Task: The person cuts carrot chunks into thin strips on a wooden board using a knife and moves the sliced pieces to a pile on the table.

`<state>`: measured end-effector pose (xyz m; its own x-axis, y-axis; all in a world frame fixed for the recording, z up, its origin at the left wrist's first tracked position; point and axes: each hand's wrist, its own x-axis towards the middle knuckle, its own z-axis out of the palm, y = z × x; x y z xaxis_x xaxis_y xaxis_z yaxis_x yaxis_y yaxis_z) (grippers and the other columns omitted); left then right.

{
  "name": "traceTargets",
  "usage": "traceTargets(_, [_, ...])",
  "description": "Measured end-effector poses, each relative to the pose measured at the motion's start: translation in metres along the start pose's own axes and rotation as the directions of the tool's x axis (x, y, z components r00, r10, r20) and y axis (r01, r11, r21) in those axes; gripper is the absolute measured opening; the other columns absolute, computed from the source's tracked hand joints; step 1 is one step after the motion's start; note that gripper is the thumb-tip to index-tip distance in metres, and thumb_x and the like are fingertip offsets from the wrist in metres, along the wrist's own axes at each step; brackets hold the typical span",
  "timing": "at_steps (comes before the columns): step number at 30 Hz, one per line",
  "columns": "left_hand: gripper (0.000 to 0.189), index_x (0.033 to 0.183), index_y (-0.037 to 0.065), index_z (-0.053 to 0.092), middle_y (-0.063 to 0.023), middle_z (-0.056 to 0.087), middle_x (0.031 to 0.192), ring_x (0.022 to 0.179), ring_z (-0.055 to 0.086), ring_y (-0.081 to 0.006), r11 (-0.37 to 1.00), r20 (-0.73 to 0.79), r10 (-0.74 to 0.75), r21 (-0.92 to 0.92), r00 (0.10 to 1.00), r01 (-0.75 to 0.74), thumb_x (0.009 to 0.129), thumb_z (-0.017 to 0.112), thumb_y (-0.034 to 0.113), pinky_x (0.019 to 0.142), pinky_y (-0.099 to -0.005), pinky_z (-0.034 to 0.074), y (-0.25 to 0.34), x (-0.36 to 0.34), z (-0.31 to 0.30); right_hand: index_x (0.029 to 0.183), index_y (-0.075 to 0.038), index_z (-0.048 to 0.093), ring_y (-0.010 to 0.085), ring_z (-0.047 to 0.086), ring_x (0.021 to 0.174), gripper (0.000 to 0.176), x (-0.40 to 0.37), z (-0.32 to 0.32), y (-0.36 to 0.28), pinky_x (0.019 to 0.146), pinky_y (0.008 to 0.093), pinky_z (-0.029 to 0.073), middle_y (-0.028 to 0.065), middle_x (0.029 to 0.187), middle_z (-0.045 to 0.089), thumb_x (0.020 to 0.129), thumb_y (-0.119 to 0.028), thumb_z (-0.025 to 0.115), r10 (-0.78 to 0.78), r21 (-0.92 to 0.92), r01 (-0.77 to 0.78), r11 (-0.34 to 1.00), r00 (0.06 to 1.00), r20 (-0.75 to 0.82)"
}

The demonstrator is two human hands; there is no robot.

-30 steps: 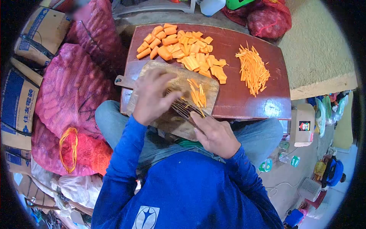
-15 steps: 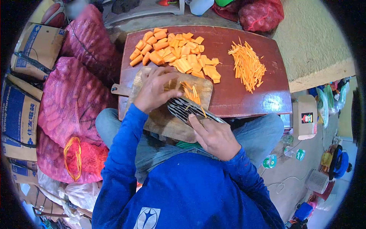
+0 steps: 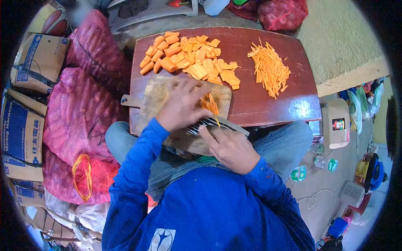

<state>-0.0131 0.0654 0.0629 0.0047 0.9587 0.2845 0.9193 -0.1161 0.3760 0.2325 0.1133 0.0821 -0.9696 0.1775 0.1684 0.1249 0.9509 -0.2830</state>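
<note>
A wooden cutting board (image 3: 153,95) lies at the near edge of the red-brown table (image 3: 251,113). My right hand (image 3: 228,147) is closed on the handle end of a wide knife (image 3: 234,125) with a striped pattern of slots or carrot strips on its blade. My left hand (image 3: 184,104), smeared by motion, is over the board beside the blade, its fingers partly spread. Thin carrot strips (image 3: 210,103) lie on the board next to the knife. Carrot chunks and slices (image 3: 197,56) are heaped behind the board, and a pile of carrot sticks (image 3: 269,69) is at the right.
Pink mesh sacks (image 3: 79,113) and cardboard boxes (image 3: 23,129) stand at the left. A concrete ledge (image 3: 343,50) is at the right, with an open carton (image 3: 337,123) and plastic bottles (image 3: 298,173) below it. Red net bags (image 3: 282,14) lie beyond the table.
My left hand has moved right, closer to my right hand, and now covers more of the blade. The camera view has shifted slightly.
</note>
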Motion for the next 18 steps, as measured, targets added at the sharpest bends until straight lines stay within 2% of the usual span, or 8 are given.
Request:
traceTargets(3, [0.069,0.134,0.017,0.072,-0.0139,0.064,0.138,0.133,0.057,-0.0379,0.993,0.027,0.114,-0.036,0.993,-0.113,0.076,0.09,0.051,0.107,-0.0569,0.039,0.014,0.006,0.008,0.15,-0.002,0.057,0.0285,0.07,0.079,0.061,0.01,-0.006,-0.005,0.063,0.0405,0.058,0.0143,0.1,0.064,0.093,-0.019,0.071,-0.056,-0.038,0.057,0.998,0.998,0.035])
traceTargets(5, [0.065,0.132,0.017,0.073,-0.0126,0.065,0.136,0.132,0.057,-0.0376,0.995,0.036,0.093,-0.051,0.995,-0.091,0.076,0.091,0.043,0.108,-0.0562,0.038,0.009,0.013,0.008,0.141,0.003,0.063,0.0256,0.072,0.078,0.051,0.017,-0.014,-0.009,0.064,0.0393,0.061,0.0137,0.09,0.068,0.095,-0.018,0.063,-0.147,-0.06,0.151,0.987,0.987,0.071])
traceTargets(7, [0.058,0.131,0.017,0.073,-0.0119,0.065,0.134,0.128,0.058,-0.0362,0.98,-0.01,0.078,0.185,0.997,-0.075,0.078,0.089,0.032,0.108,-0.0557,0.037,-0.001,0.019,0.007,0.141,0.003,0.064,0.0255,0.072,0.077,0.05,0.021,-0.013,-0.01,0.064,0.0391,0.061,0.013,0.09,0.068,0.095,-0.019,0.063,-0.167,-0.073,0.171,0.983,0.984,0.057])
traceTargets(8, [0.053,0.13,0.017,0.073,-0.0111,0.066,0.131,0.124,0.059,-0.0345,0.981,-0.033,0.071,0.182,0.997,-0.064,0.079,0.087,0.021,0.108,-0.0542,0.037,-0.006,0.019,0.006,0.14,0.003,0.064,0.0254,0.072,0.077,0.05,0.022,-0.012,-0.01,0.065,0.0388,0.06,0.0123,0.09,0.068,0.096,-0.02,0.062,-0.183,-0.081,0.186,0.979,0.982,0.047])
traceTargets(9, [0.053,0.13,0.017,0.073,-0.0111,0.066,0.131,0.124,0.059,-0.0345,0.98,-0.031,0.077,0.184,0.997,-0.07,0.079,0.087,0.021,0.108,-0.0542,0.037,-0.009,0.018,0.003,0.14,0.003,0.064,0.0254,0.072,0.077,0.05,0.023,-0.012,-0.01,0.065,0.0388,0.06,0.0123,0.09,0.068,0.096,-0.02,0.062,-0.18,-0.083,0.183,0.98,0.983,0.043])
traceTargets(12, [0.051,0.129,0.015,0.074,-0.0098,0.067,0.126,0.122,0.06,-0.0335,1.0,-0.112,0.0,0.02,0.994,0.003,0.081,0.086,0.017,0.107,-0.0513,0.039,-0.011,0.012,-0.009,0.14,0.003,0.064,0.0253,0.071,0.077,0.05,0.023,-0.01,-0.009,0.065,0.0389,0.06,0.0113,0.089,0.067,0.097,-0.022,0.062,-0.177,-0.079,0.18,0.98,0.983,0.047])
traceTargets(15, [0.049,0.129,0.014,0.074,-0.01,0.067,0.126,0.125,0.06,-0.0329,0.995,-0.166,-0.046,0.084,0.985,0.061,0.082,0.086,0.016,0.107,-0.0511,0.039,-0.028,-0.002,-0.013,0.142,0.003,0.062,0.0251,0.071,0.077,0.052,0.02,-0.007,-0.01,0.065,0.0396,0.061,0.0108,0.089,0.067,0.097,-0.022,0.062,-0.177,-0.051,0.178,0.983,0.984,0.038])
traceTargets(18, [0.039,0.123,0.011,0.077,-0.012,0.071,0.125,0.123,0.063,-0.0351,0.982,-0.221,-0.173,0.04,0.96,0.186,0.085,0.083,0.013,0.105,-0.0502,0.044,-0.043,-0.021,-0.027,0.145,0.004,0.058,0.0318,0.073,0.078,0.051,0.017,-0.008,-0.013,0.069,0.0441,0.062,0.015,0.088,0.067,0.099,-0.02,0.063,-0.097,0.07,0.093,0.993,0.993,0.059])
